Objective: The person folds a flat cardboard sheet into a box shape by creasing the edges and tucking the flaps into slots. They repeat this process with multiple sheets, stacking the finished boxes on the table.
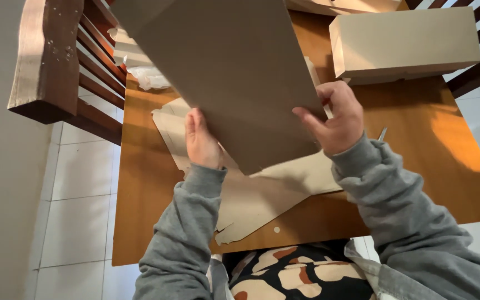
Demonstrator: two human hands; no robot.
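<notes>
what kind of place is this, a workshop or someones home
Probably a home dining area: a wooden table, a wooden chair beside it, and a white tiled floor. Both hands hold a cardboard sheet.

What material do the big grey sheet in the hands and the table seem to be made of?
Grey sheet: probably thin cardboard, matte; it bends slightly and casts a soft shadow. Table: apparently wood or wood veneer, orange-brown with a smooth, slightly glossy finish that reflects light.

Grey-brown cardboard sheet (pixel 234 72); orange-brown table (pixel 429 144); grey sleeves (pixel 406 211).
</notes>
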